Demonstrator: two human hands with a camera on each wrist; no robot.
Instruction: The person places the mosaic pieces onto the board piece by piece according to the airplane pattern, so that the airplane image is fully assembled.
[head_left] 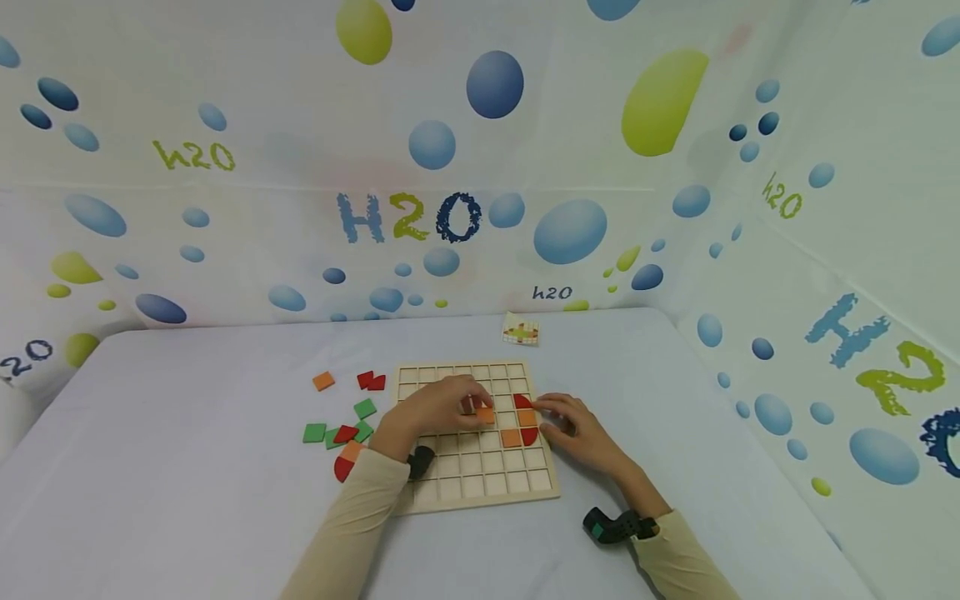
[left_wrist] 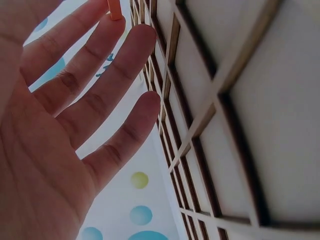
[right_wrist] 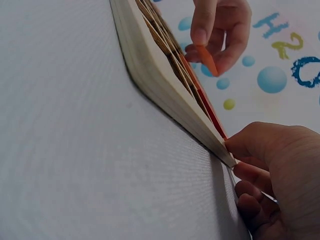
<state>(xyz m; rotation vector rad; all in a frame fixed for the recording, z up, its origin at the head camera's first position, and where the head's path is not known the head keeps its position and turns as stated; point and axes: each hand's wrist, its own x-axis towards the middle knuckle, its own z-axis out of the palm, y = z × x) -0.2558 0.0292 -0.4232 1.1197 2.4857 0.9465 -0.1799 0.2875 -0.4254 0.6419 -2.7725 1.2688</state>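
Observation:
Over the wooden grid board [head_left: 472,488], my left hand [head_left: 442,402] pinches an orange square tile [head_left: 485,415] between thumb and fingertips. The right wrist view shows that tile [right_wrist: 207,60] tilted above the board's surface, while in the left wrist view the other fingers spread beside the grid [left_wrist: 200,107]. My right hand [head_left: 588,433] touches the board's right edge with its thumb and bent fingers. Near its fingertips, an orange square [head_left: 527,418] lies in the grid between two red rounded pieces [head_left: 529,436]. Another orange square [head_left: 511,437] sits to their left.
Left of the board lie loose tiles: an orange square [head_left: 323,381], red pieces [head_left: 371,381], green squares [head_left: 314,432] and a red rounded piece [head_left: 343,469]. A small pattern card [head_left: 521,330] is behind the board. White patterned cloth [head_left: 300,167] hangs behind the table.

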